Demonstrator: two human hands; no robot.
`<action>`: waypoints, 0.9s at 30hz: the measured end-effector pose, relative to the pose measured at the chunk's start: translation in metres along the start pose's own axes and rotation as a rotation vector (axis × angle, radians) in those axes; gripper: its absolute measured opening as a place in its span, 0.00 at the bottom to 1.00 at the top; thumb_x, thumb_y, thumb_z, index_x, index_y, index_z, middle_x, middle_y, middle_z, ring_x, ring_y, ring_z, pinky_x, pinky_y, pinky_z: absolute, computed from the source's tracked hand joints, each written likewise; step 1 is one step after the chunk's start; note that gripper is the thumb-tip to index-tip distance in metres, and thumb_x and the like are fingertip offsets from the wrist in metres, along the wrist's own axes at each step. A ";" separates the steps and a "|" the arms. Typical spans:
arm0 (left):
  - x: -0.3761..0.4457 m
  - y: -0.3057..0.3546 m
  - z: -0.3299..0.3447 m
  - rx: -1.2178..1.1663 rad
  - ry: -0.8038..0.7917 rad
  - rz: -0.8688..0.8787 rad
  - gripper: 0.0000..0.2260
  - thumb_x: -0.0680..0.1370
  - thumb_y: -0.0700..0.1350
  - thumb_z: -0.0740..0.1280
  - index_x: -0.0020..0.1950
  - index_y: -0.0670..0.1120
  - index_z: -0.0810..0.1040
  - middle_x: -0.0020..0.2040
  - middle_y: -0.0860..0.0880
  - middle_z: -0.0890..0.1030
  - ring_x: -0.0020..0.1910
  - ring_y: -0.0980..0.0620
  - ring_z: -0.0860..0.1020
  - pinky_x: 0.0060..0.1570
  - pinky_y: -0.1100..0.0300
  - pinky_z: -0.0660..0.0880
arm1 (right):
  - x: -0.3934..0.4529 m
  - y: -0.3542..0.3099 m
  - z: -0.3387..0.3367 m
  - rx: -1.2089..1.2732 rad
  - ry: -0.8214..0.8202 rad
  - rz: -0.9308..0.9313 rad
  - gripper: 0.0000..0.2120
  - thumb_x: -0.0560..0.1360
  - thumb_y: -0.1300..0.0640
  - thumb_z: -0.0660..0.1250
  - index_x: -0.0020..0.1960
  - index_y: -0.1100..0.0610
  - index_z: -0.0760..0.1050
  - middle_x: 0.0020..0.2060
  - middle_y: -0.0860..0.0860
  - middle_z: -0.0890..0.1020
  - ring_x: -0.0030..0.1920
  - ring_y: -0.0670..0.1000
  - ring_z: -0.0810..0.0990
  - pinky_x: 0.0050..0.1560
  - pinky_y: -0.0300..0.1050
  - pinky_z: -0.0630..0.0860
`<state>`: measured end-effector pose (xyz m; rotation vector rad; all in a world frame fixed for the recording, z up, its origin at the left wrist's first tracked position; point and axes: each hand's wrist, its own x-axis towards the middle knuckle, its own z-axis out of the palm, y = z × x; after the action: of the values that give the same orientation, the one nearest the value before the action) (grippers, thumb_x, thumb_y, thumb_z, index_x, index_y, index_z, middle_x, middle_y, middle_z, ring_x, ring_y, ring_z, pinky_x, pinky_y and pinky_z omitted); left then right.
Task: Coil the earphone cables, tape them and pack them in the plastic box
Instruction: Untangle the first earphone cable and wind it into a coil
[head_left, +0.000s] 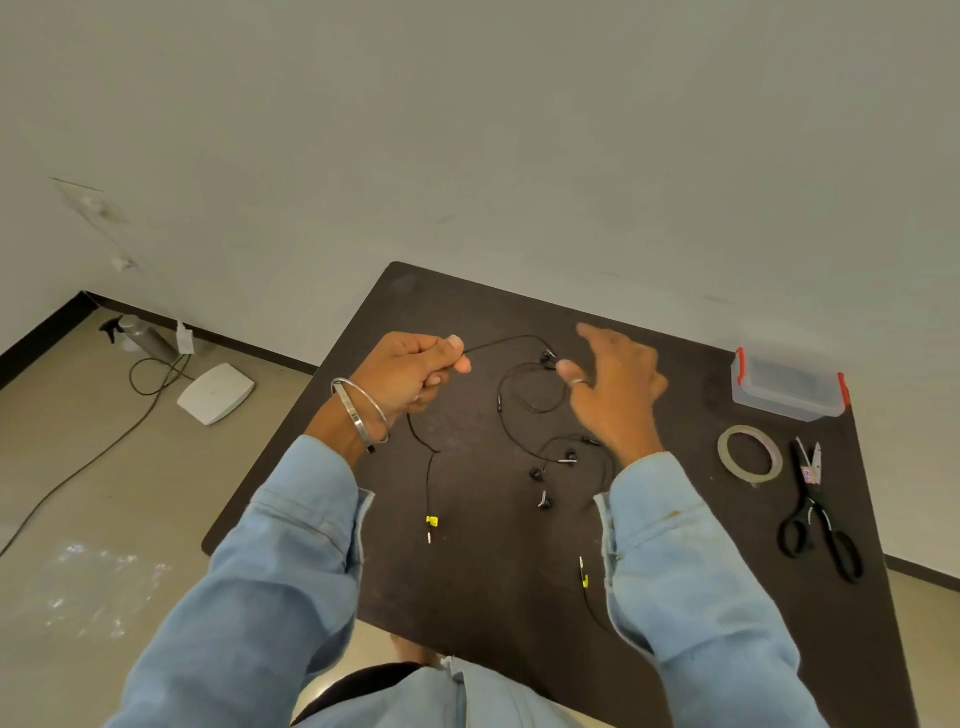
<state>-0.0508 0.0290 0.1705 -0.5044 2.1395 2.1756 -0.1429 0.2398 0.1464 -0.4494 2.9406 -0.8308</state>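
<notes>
Above a dark counter (467, 597): left hand (410, 376) fisted, its grip pinching a black earphone cable (501, 340) between thumb and forefinger. Right hand (615, 387) just beside, grip spread, fingers splayed and holding nothing, thumb close to an earbud (548, 358). Below the hands, cable loops, more earbuds and two yellow-tagged plugs (431, 522) loose on the counter. Right of the hands, a clear plastic box (787, 387) with red clips; nearer than the box, a tape roll (749, 453) and black scissors (821, 525).
</notes>
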 end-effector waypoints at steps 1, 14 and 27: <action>0.001 0.001 0.004 0.010 -0.009 0.001 0.14 0.79 0.48 0.62 0.40 0.41 0.80 0.25 0.51 0.66 0.19 0.58 0.60 0.19 0.68 0.57 | -0.003 -0.011 0.001 0.055 -0.035 -0.141 0.21 0.77 0.52 0.65 0.69 0.48 0.69 0.67 0.48 0.73 0.68 0.56 0.64 0.66 0.55 0.59; -0.002 -0.006 -0.004 0.013 -0.033 -0.033 0.15 0.80 0.48 0.61 0.40 0.41 0.81 0.25 0.51 0.66 0.20 0.57 0.60 0.19 0.67 0.56 | 0.016 -0.002 0.004 0.872 0.247 0.178 0.15 0.79 0.62 0.59 0.39 0.52 0.79 0.31 0.53 0.77 0.30 0.49 0.71 0.33 0.44 0.68; 0.006 -0.003 0.015 -0.043 -0.076 -0.081 0.15 0.80 0.47 0.61 0.37 0.42 0.79 0.24 0.51 0.66 0.18 0.58 0.59 0.18 0.68 0.54 | -0.003 -0.032 0.022 0.479 -0.160 -0.540 0.08 0.77 0.66 0.63 0.50 0.60 0.81 0.34 0.50 0.82 0.35 0.42 0.79 0.42 0.36 0.76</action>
<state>-0.0590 0.0423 0.1661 -0.4934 2.0021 2.1656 -0.1283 0.2038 0.1440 -1.2136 2.3699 -1.4185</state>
